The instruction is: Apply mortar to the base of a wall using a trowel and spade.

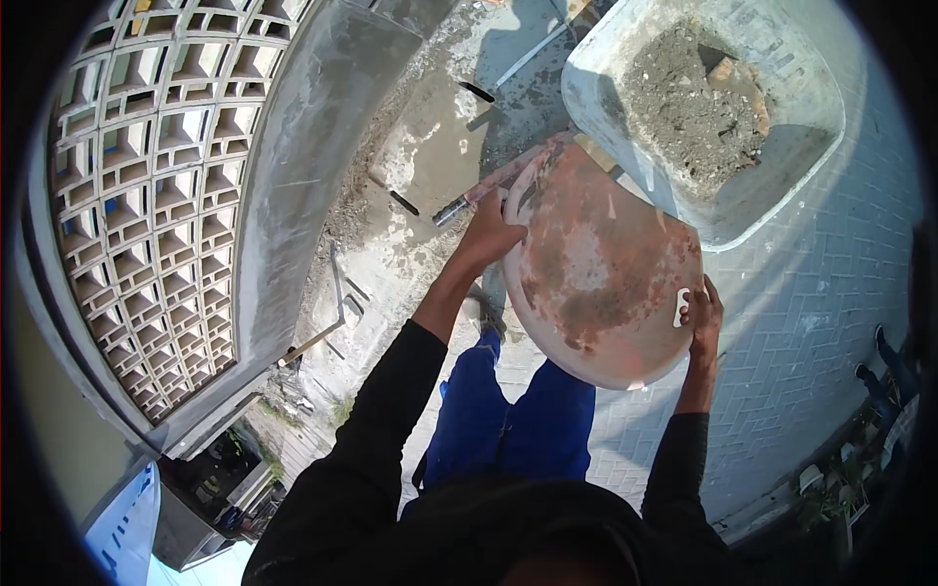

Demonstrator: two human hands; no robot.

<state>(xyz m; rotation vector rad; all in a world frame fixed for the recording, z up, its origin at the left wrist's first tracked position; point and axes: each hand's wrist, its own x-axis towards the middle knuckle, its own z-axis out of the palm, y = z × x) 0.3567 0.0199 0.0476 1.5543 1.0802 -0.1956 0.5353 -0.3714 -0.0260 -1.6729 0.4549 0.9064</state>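
Both hands, left hand (489,234) and right hand (702,314), grip the reddish basin (601,269); tip it steadily toward the wheelbarrow (782,107) at one o'clock.

The round orange pan (598,273) shows only its stained underside, so what is inside it cannot be seen, and it hides the near corner of the grey wheelbarrow tray (596,98). The fingers of the left hand (489,234) disappear behind the pan rim. The patterned block wall (156,186) is cut off by the dark picture rim
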